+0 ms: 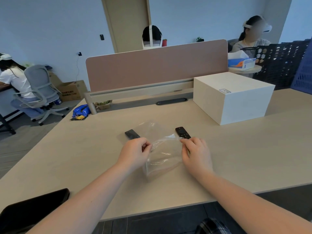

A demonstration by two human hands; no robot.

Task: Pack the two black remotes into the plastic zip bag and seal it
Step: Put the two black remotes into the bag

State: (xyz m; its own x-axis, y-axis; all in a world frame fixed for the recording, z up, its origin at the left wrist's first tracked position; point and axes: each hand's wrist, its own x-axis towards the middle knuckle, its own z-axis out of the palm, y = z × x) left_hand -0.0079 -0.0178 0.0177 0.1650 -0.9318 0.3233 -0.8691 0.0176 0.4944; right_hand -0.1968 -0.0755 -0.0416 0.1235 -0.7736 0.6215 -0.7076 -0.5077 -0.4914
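Observation:
A clear plastic zip bag (163, 156) is lifted off the beige table (84, 157), held between both hands. My left hand (135, 152) pinches the bag's left upper edge. My right hand (196, 152) pinches the right upper edge. The bag looks empty. One black remote (132, 134) lies on the table just beyond my left hand, partly under a flat piece of clear plastic. The other black remote (182, 132) lies just beyond my right hand, its near end hidden by my fingers.
A white box (234, 97) stands at the right rear of the table. A pink divider panel (157, 68) runs along the far edge. A black flat object (33, 206) lies at the near left corner. People sit behind the divider and at the left.

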